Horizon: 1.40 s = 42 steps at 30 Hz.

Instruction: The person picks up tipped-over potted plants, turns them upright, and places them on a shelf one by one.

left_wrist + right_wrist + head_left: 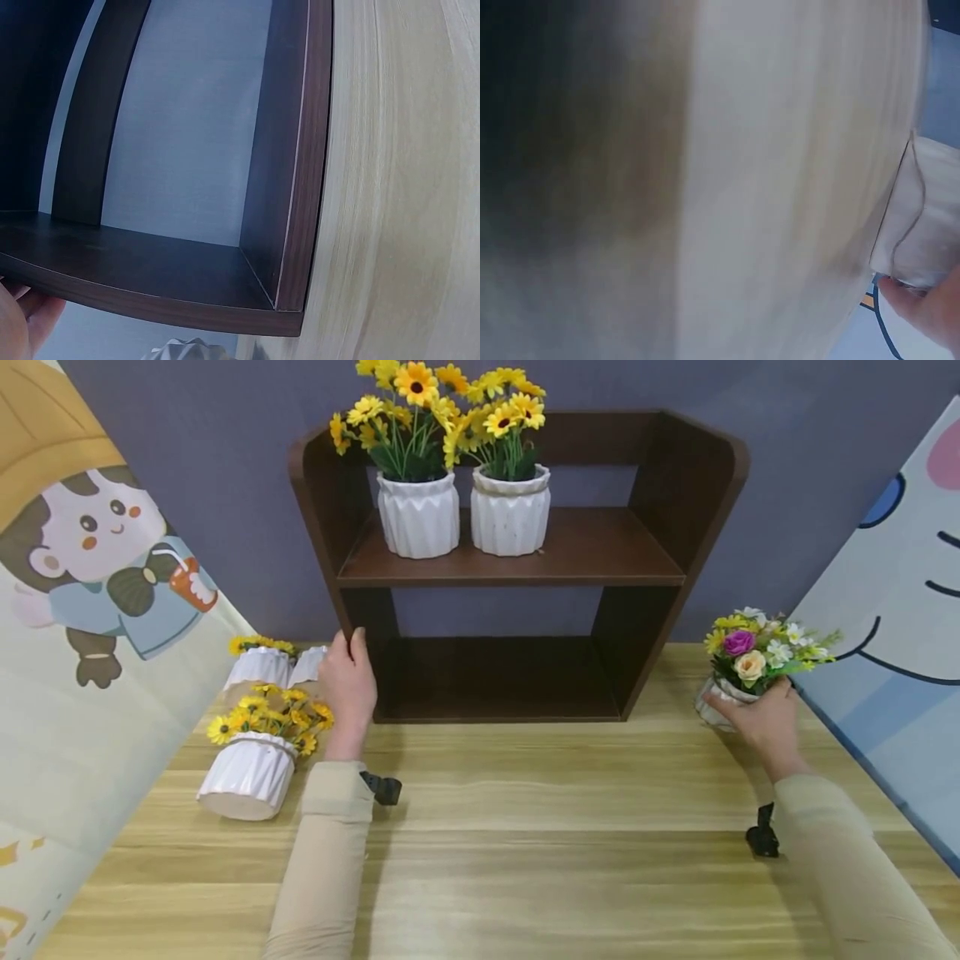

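A dark brown two-tier shelf stands against the wall at the back of the table. My left hand is at its left side panel, holding the front edge; in the left wrist view the fingers lie along the panel's outer face. At the table's right side, my right hand grips a white pot of mixed flowers, purple, cream, white and yellow. The right wrist view catches part of that pot with the thumb or a finger against it; most of the hand is cut off there.
Two white pots of yellow flowers stand on the upper tier. Left of the shelf, several more lie tipped over, the nearest pot with its base toward me. Cartoon-printed panels border the table on both sides.
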Each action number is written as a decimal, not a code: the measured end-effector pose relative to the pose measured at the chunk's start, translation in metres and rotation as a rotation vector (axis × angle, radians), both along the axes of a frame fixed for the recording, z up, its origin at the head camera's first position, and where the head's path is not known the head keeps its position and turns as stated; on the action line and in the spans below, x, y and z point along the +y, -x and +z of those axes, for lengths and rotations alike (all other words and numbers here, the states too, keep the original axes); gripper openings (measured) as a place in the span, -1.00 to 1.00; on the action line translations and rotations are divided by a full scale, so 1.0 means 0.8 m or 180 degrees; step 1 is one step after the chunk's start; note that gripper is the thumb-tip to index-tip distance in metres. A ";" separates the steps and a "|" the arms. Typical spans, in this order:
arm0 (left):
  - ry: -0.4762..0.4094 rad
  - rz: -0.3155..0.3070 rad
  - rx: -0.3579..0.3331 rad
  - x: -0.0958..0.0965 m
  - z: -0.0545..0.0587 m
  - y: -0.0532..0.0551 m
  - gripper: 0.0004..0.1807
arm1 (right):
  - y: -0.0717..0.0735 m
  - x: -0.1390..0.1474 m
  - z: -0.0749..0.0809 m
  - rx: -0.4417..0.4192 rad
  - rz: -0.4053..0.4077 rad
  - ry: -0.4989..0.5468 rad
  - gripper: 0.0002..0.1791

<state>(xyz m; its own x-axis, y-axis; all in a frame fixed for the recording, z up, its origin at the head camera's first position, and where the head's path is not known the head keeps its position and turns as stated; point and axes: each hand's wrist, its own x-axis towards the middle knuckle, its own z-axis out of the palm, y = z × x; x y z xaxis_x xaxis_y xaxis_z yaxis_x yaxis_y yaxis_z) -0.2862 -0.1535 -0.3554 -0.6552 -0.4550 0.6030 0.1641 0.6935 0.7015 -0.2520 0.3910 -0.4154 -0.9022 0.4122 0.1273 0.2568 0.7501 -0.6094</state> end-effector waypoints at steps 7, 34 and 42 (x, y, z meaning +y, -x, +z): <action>0.0046 -0.0041 -0.0009 0.000 -0.002 -0.001 -0.50 | -0.003 -0.003 -0.007 0.0090 0.0002 -0.0160 0.24; 0.0075 -0.0063 0.0011 -0.002 -0.002 -0.002 -0.54 | -0.022 -0.009 0.024 0.0467 0.0048 -0.0388 0.15; 0.0021 -0.0066 -0.0006 -0.001 0.001 -0.003 -0.54 | -0.027 -0.031 0.050 0.0642 0.0033 -0.0412 0.16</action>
